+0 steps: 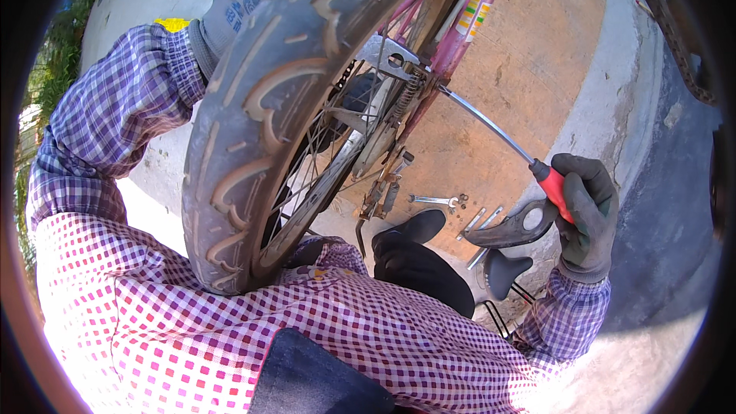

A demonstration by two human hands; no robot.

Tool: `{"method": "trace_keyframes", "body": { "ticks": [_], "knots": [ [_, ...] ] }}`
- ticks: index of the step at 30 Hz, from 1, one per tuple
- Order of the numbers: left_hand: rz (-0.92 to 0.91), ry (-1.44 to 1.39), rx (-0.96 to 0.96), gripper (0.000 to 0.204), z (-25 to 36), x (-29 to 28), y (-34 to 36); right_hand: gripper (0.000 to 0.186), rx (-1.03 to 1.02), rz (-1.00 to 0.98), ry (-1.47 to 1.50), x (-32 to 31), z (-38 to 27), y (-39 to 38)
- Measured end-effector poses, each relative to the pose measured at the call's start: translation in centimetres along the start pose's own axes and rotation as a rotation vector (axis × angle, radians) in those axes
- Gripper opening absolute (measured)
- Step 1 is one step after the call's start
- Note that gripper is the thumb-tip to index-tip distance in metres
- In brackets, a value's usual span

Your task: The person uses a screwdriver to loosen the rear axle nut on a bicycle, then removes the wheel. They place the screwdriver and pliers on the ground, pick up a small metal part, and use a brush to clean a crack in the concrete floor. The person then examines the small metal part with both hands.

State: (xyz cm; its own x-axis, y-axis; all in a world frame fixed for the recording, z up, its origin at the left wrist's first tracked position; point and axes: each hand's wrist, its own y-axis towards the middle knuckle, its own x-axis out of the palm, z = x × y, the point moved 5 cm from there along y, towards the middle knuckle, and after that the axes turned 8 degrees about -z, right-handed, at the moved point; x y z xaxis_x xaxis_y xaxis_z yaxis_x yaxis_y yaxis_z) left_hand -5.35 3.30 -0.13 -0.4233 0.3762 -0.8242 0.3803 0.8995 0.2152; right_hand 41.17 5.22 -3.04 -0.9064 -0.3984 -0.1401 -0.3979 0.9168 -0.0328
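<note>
My right hand (589, 215), in a grey glove, is closed round the red and black handle of a screwdriver (491, 126). Its long metal shaft reaches left to the pink bicycle frame (465, 23), with the tip at the joint beside a coil spring (408, 96). A bicycle wheel (238, 153) with a worn, patterned tyre stands tilted before me. Behind the tyre's upper left, my gloved left hand (238, 19) grips the wheel, its fingers partly hidden. Below the spring hangs a rusty brake part (381, 192) by the spokes.
On a brown board (514, 61) lie an open-ended wrench (433, 200), small nuts (460, 201) and thin metal rods (481, 218). A dark curved guard (514, 231) and a black saddle (506, 272) are near my right forearm. My dark shoe (422, 226) rests beneath the wheel.
</note>
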Motion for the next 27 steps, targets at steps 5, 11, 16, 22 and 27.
{"method": "trace_keyframes", "body": {
  "ticks": [5, 11, 16, 22, 27],
  "knots": [
    [0.004, -0.002, 0.007, 0.052, -0.2, -0.4, -0.3, 0.044, -0.310, -0.005, -0.147, 0.3, -1.4, -0.9],
    [0.020, -0.017, 0.017, 0.053, -2.1, 0.9, -2.7, 0.035, -0.806, 0.053, -0.865, 6.6, -2.3, -2.0],
    [0.022, -0.035, 0.028, 0.053, -2.7, 2.4, -3.5, 0.030, -0.794, 0.117, -0.855, 9.5, -1.4, -1.9],
    [0.038, 0.009, -0.005, 0.053, -3.1, 2.2, -3.7, 0.037, 0.109, -0.017, -0.105, 7.6, 1.1, 0.7],
    [0.034, -0.009, 0.008, 0.051, -3.2, 1.0, -3.5, 0.036, 0.074, 0.026, -0.084, 7.2, 0.0, 0.6]
  ]
}}
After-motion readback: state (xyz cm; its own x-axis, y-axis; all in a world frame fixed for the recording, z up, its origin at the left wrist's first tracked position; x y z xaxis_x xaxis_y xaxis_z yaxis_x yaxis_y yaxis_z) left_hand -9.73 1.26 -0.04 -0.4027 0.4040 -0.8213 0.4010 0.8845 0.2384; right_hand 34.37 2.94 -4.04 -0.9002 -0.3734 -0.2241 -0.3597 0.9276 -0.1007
